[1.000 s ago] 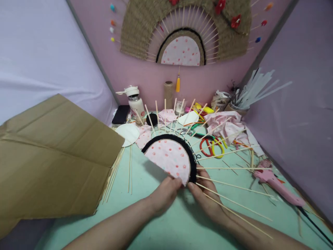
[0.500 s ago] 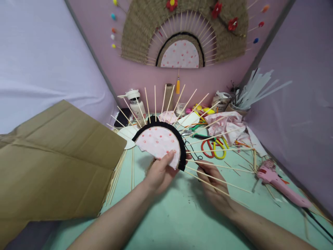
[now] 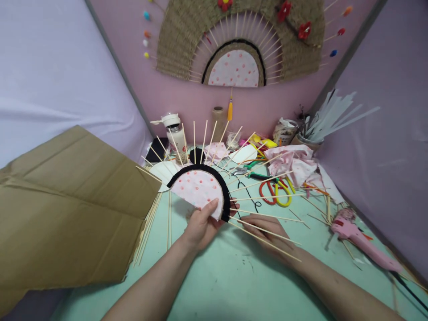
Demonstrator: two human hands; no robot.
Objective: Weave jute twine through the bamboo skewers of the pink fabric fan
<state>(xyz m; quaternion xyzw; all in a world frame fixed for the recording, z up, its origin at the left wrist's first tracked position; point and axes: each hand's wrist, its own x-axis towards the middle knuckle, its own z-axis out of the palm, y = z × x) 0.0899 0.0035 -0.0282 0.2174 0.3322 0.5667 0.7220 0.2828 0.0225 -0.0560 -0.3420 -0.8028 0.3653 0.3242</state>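
Note:
A half-round piece (image 3: 197, 185) covered in pink dotted cloth, with a black rim and thin wooden sticks fanning out, is gripped at its lower right by my left hand (image 3: 203, 225). The thumb lies on the cloth; the other fingers are mostly behind. My right hand (image 3: 267, 232) is closed behind the lowest sticks, its fingertips pinching a thin black cord (image 3: 236, 209) near the rim's lower right end. More black cord (image 3: 249, 191) curls on the table behind. A black ball of cord (image 3: 197, 155) sits just beyond the rim.
Brown cardboard (image 3: 73, 209) covers the left side. A pink glue gun (image 3: 364, 245) lies right. Scissors (image 3: 283, 191), pliers (image 3: 261, 176), crumpled cloth (image 3: 290, 160) and a bottle (image 3: 175, 136) stand or lie behind. A large woven fan (image 3: 177, 49) hangs on the wall.
The half-round piece has tilted and shifted slightly left and down. My right hand has moved left, closer to the rim, and turned flatter.

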